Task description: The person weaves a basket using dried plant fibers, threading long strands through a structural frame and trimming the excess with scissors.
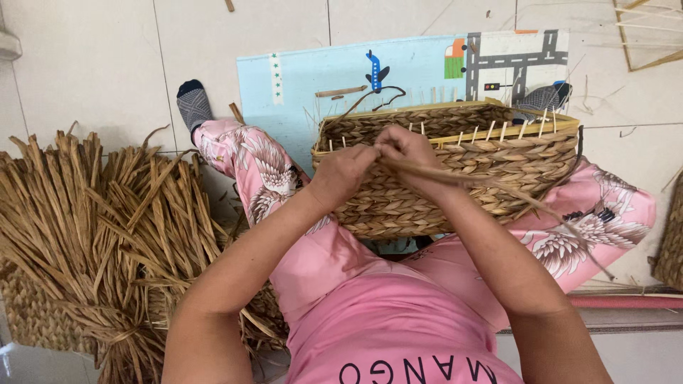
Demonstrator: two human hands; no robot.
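Pale tiled floor [92, 64] stretching out beyond hands, light blue play mat [299, 85] lying past basket. Big bundle of dried straw [107, 235] piling up left of left hand. Woven basket [498, 163] resting on lap in pink patterned trousers, directly under both hands. Left hand [345, 174] pinching shut at rim, right hand [402, 146] touching it, fingers curling tight on straw strand [498, 188] trailing off rightward. Fingertips hiding behind knuckles; exact pinch point hard making out. Basket's near base hiding behind forearms.
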